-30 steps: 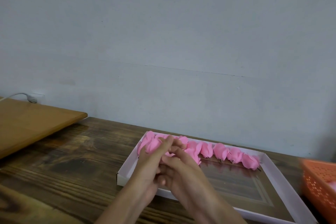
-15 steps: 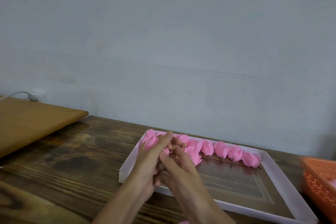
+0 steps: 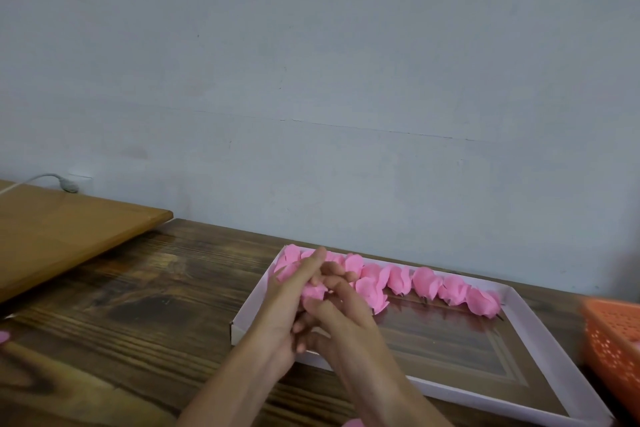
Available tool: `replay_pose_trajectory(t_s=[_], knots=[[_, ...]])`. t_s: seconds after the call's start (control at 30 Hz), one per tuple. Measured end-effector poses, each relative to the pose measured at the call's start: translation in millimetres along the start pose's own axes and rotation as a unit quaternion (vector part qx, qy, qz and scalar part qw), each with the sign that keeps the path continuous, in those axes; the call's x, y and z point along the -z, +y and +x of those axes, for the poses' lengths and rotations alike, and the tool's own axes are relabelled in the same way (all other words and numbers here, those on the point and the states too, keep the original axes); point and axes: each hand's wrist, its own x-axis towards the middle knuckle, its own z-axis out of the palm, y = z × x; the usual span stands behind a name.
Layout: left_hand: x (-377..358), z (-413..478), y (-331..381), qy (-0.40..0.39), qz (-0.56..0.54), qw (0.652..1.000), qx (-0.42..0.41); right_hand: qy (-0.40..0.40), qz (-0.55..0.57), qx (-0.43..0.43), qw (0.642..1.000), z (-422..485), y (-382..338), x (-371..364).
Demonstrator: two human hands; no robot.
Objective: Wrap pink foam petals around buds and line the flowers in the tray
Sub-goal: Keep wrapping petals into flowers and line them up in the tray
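In the head view, a pink foam flower (image 3: 313, 292) is held between the two hands above the near left corner of the tray (image 3: 252, 303). The left hand (image 3: 285, 314) is wrapped round it from the left, its fingers (image 3: 317, 256) laid long and only slightly bent over the petals. The right hand (image 3: 349, 321) is closed on it from the right, its fingers curled tightly against the foam. Most of the flower is hidden by the fingers; only soft, matte pink folds are seen between them.

A row of finished flowers (image 3: 426, 282) is lined along the far wall of the tray, from its left corner almost to its right one. Each is a rounded, bright pink bud shape, touching or overlapping the next. The tray is shallow, with pale walls and a dark glossy floor, and is set on a dark wooden table (image 3: 121, 305).

An orange basket (image 3: 613, 340) is seen at the right edge, just beside the tray. A lighter wooden board (image 3: 52, 236) is lying at the left.
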Motion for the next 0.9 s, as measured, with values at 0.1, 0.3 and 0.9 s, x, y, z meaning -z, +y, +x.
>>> replay_pose_trajectory(t_s=[0.1,0.3,0.9], knots=[[1,0,-2,-0.026,-0.004,1.0,0.01,-0.003,-0.045,0.016,0.999,2,1,4],[0,-2,-3,-0.042,0.046,0.998,0.026,-0.047,0.017,-0.117,0.992,-3,-22,12],[-3,2,-8,0.019,0.028,0.998,-0.046,-0.007,-0.059,-0.118,0.991,-5,-25,4]])
